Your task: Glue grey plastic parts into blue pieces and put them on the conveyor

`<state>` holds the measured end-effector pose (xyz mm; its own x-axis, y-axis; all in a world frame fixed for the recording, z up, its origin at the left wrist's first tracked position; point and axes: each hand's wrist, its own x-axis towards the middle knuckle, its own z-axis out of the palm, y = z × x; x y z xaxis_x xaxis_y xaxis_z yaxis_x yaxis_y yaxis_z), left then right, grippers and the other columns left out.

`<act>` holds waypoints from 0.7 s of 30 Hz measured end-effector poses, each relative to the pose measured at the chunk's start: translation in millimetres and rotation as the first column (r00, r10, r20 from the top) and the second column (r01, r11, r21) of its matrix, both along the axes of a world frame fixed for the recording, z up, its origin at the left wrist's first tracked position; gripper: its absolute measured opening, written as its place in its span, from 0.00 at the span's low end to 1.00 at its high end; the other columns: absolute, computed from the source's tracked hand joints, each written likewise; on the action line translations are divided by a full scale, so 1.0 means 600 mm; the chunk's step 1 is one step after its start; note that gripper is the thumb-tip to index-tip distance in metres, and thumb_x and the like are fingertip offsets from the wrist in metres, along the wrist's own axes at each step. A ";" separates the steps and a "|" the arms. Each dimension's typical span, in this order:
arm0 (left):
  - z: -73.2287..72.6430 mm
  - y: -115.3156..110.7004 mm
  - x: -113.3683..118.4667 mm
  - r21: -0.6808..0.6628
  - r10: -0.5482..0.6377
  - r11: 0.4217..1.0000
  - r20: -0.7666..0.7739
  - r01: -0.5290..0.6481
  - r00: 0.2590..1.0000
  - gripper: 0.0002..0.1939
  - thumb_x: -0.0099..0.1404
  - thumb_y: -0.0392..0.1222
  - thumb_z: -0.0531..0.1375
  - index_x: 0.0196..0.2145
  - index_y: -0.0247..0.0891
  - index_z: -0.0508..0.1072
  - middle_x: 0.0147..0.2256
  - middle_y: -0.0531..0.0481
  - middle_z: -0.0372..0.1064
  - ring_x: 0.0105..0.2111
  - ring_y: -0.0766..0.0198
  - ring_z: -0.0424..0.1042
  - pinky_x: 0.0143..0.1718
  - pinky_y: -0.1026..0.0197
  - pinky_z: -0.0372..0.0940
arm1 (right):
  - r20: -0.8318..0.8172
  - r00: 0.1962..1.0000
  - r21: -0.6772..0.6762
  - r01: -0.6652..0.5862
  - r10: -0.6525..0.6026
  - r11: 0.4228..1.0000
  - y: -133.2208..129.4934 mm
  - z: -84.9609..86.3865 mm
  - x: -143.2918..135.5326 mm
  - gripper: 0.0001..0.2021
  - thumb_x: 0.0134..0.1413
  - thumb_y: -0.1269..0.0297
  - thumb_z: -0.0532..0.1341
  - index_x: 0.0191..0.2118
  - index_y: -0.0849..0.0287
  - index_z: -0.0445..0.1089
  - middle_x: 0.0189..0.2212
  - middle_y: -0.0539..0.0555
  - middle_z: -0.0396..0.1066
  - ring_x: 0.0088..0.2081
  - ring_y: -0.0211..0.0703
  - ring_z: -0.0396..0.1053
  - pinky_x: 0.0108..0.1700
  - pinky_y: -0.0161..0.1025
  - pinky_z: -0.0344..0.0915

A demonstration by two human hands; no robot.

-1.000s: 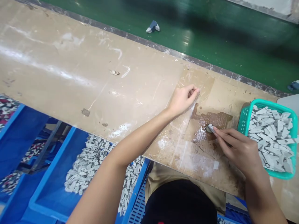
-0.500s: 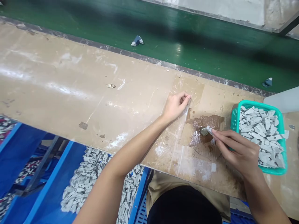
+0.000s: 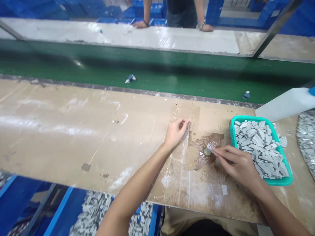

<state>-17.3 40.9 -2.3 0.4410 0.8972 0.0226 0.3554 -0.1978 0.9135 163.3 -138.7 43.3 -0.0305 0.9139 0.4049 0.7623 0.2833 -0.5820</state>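
Note:
In the head view my right hand [image 3: 237, 162] pinches a small light grey piece [image 3: 210, 147] at the edge of a small round dish [image 3: 207, 152]. The dish sits on a wet, brown-stained patch [image 3: 216, 140] of the tabletop. To its left, my left hand [image 3: 176, 131] rests on the table with thumb and forefinger pressed together; whatever they hold is too small to make out. A green basket [image 3: 288, 181] full of grey pieces [image 3: 263, 147] stands just right of my right hand.
A white bottle [image 3: 283, 105] lies tilted behind the basket. Beyond the table [image 3: 61, 147] runs a green strip [image 3: 103, 72] with two small pieces on it. Across it, a person [image 3: 182, 13] leans both hands on a white ledge. Blue bins [image 3: 59, 213] hold grey pieces below.
The view has tilted up, bringing the person and far ledge into sight. Both hands keep nearly the same places on the table, my right hand still with the piece at the dish.

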 end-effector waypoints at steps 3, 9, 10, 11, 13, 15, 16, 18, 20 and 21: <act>0.006 0.005 0.003 -0.021 0.032 0.999 -0.089 -0.034 0.996 0.17 0.71 0.50 0.53 0.35 0.37 0.75 0.30 0.49 0.76 0.31 0.63 0.76 0.36 0.63 0.68 | -0.048 0.999 -0.010 -0.012 0.011 1.000 0.001 -0.007 0.000 0.14 0.64 0.75 0.58 0.50 0.60 0.77 0.36 0.55 0.79 0.33 0.37 0.77 0.34 0.32 0.73; 0.032 0.045 0.116 0.137 -0.068 0.986 -0.207 0.098 0.976 0.11 0.69 0.43 0.56 0.41 0.35 0.74 0.34 0.43 0.78 0.35 0.56 0.78 0.41 0.55 0.69 | -0.081 0.997 -0.082 0.007 -0.014 0.997 0.001 -0.026 -0.001 0.17 0.65 0.74 0.54 0.51 0.57 0.77 0.35 0.55 0.77 0.33 0.39 0.75 0.36 0.34 0.71; 0.037 0.055 0.153 0.176 -0.121 0.971 -0.217 0.160 0.969 0.10 0.68 0.39 0.56 0.43 0.34 0.74 0.37 0.42 0.79 0.39 0.55 0.78 0.45 0.53 0.69 | -0.081 0.997 -0.093 0.005 -0.013 0.996 0.001 -0.027 -0.001 0.17 0.65 0.74 0.54 0.51 0.57 0.77 0.34 0.55 0.77 0.34 0.39 0.75 0.36 0.34 0.71; 0.042 0.064 0.191 0.215 -0.174 0.951 -0.225 0.223 0.959 0.11 0.67 0.35 0.56 0.45 0.34 0.73 0.39 0.41 0.79 0.42 0.55 0.78 0.49 0.53 0.69 | -0.086 0.996 -0.100 0.002 -0.010 0.995 0.001 -0.029 -0.001 0.17 0.65 0.73 0.54 0.50 0.58 0.78 0.34 0.55 0.76 0.33 0.40 0.75 0.36 0.35 0.70; 0.052 0.086 0.272 0.309 -0.290 0.882 -0.241 0.356 0.926 0.19 0.64 0.26 0.52 0.49 0.35 0.73 0.49 0.39 0.76 0.52 0.56 0.74 0.57 0.52 0.65 | -0.102 0.995 -0.111 -0.004 -0.007 0.994 0.002 -0.031 -0.001 0.16 0.65 0.73 0.53 0.47 0.59 0.79 0.33 0.55 0.75 0.32 0.39 0.74 0.35 0.34 0.69; 0.059 0.107 0.345 0.384 -0.419 0.773 -0.290 0.505 0.861 0.28 0.58 0.20 0.51 0.53 0.36 0.72 0.60 0.40 0.69 0.62 0.57 0.65 0.64 0.52 0.60 | -0.104 0.994 -0.125 0.005 -0.018 0.992 0.003 -0.033 -0.002 0.16 0.65 0.72 0.53 0.45 0.59 0.80 0.31 0.55 0.73 0.30 0.39 0.72 0.34 0.34 0.68; 0.062 0.117 0.375 0.399 -0.478 0.710 -0.333 0.581 0.813 0.32 0.56 0.18 0.50 0.55 0.36 0.72 0.64 0.41 0.63 0.66 0.57 0.60 0.67 0.52 0.56 | -0.096 0.995 -0.137 0.014 -0.027 0.990 0.004 -0.033 -0.002 0.17 0.66 0.71 0.53 0.44 0.60 0.80 0.30 0.55 0.73 0.30 0.38 0.72 0.33 0.34 0.67; 0.063 0.136 0.422 0.359 -0.562 0.627 -0.405 0.691 0.721 0.35 0.53 0.17 0.51 0.57 0.35 0.71 0.68 0.40 0.55 0.71 0.55 0.50 0.70 0.49 0.50 | -0.075 0.996 -0.159 0.035 -0.047 0.987 0.005 -0.034 -0.003 0.16 0.66 0.70 0.53 0.44 0.60 0.80 0.29 0.54 0.72 0.29 0.39 0.72 0.33 0.34 0.66; 0.058 0.151 0.447 0.277 -0.594 0.640 -0.412 0.716 0.691 0.32 0.53 0.17 0.52 0.53 0.34 0.75 0.67 0.39 0.58 0.71 0.51 0.50 0.71 0.45 0.48 | -0.060 0.996 -0.163 0.048 -0.059 0.985 0.006 -0.034 -0.004 0.16 0.66 0.69 0.53 0.45 0.60 0.80 0.28 0.54 0.72 0.30 0.40 0.72 0.34 0.34 0.66; 0.054 0.157 0.451 0.244 -0.598 0.664 -0.394 0.707 0.698 0.29 0.53 0.18 0.53 0.50 0.34 0.76 0.65 0.38 0.61 0.69 0.50 0.55 0.70 0.44 0.49 | -0.054 0.997 -0.163 0.051 -0.061 0.985 0.007 -0.033 -0.005 0.16 0.66 0.69 0.53 0.46 0.60 0.80 0.28 0.54 0.72 0.30 0.40 0.72 0.34 0.34 0.66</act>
